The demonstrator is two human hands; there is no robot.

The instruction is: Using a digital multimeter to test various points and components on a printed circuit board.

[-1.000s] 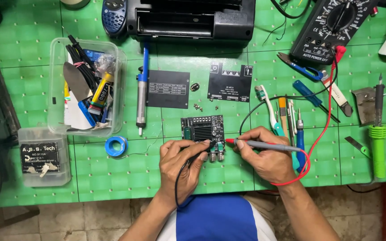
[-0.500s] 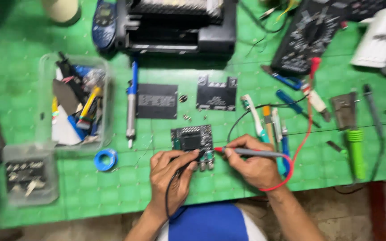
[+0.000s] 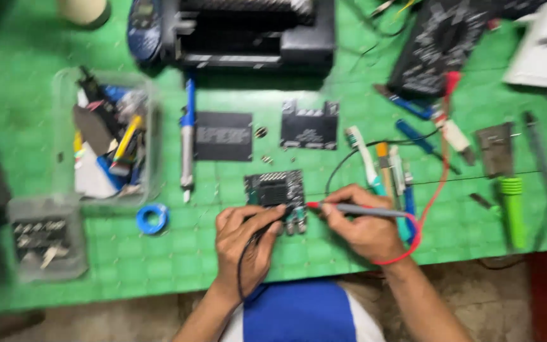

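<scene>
Head view: circuit board (image 3: 275, 189) just above both hands (image 3: 245, 240).

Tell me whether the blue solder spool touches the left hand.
Apart. The head view shows the blue solder spool lying left of the left hand, with a plain strip of green mat between them.

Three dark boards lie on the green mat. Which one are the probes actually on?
The nearest circuit board, the one with visible components. The left hand and right hand meet at its lower edge; the two flat black plates behind it lie untouched.
</scene>
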